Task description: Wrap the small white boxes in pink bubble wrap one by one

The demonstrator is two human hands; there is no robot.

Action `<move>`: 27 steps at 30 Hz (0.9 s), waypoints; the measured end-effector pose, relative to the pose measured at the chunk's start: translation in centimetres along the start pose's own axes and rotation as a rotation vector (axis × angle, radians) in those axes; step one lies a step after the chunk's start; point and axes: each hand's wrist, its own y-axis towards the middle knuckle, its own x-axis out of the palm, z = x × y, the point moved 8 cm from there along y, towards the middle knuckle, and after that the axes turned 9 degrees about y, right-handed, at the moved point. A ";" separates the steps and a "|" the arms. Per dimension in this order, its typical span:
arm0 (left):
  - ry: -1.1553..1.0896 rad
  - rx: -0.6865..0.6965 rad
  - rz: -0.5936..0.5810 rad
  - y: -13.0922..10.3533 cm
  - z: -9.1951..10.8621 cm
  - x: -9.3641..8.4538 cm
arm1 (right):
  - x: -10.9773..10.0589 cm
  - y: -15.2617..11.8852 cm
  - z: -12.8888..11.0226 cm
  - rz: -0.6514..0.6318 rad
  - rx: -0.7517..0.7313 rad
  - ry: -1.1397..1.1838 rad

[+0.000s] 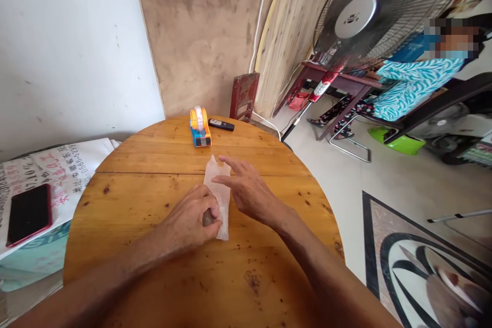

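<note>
A pale, translucent strip of wrap [222, 196] lies lengthwise on the round wooden table [134, 189]. My left hand [198, 212] is closed around a small greyish object [208, 218] at the strip's left edge, near its lower end; the fingers cover much of it. Over the strip's upper right side is my right hand [246, 184], its index finger and thumb spread apart and nothing between them. Beyond the strip stands an orange and blue tape dispenser [200, 128] with a roll in it, and a black marker-like item [222, 124] lies beside it.
To the left, a phone [29, 214] rests on printed white sacking [77, 164]. A red chair [245, 95] stands behind the table. At the right are a large fan [355, 15] and a seated person [411, 87] in a blue patterned top.
</note>
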 end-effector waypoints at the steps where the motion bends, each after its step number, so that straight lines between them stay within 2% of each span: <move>1: -0.013 -0.001 0.008 -0.1 0.0 0.0 | 0.5 0.3 0.0 -0.022 -0.020 -0.040; 4: -0.015 0.006 0.027 -0.4 0.0 0.0 | 0.8 0.4 0.5 0.005 -0.003 -0.076; 8: 0.025 -0.008 0.042 -0.6 0.0 0.0 | -0.7 -0.3 1.0 0.079 0.023 -0.032; 14: 0.043 -0.034 0.035 -1.0 -0.3 0.5 | -2.2 0.8 1.7 -0.027 0.070 0.062; 20: 0.002 -0.055 0.019 -1.1 -0.7 0.9 | 0.4 4.2 5.1 -0.258 0.176 0.031; 23: -0.032 -0.062 -0.004 -0.9 -0.9 1.0 | 1.2 5.7 6.8 -0.234 0.193 0.092; 27: -0.047 -0.052 -0.029 -0.7 -0.9 1.2 | 1.6 6.7 8.3 -0.171 0.189 0.289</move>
